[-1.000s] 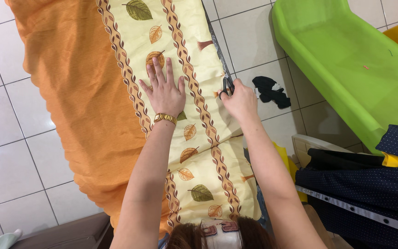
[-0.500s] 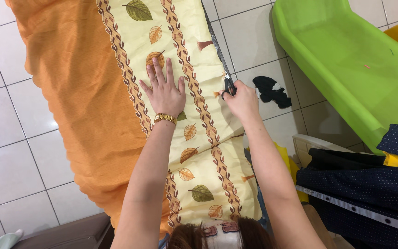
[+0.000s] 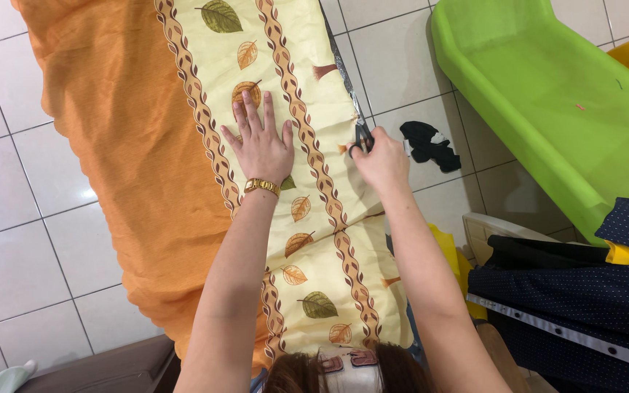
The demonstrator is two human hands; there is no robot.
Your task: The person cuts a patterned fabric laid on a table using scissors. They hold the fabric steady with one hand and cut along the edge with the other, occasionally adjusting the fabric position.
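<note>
Scissors working at the edge of a leaf-print cloth

The left hand (image 3: 260, 145) is lying flat, fingers spread, pressing the cream leaf-print cloth (image 3: 307, 218) that is covering an orange fabric (image 3: 125, 145) on the tiled floor; the right hand (image 3: 381, 161) is gripping black scissors (image 3: 362, 135) at the cloth's right edge, near a black scrap (image 3: 427, 144)
</note>
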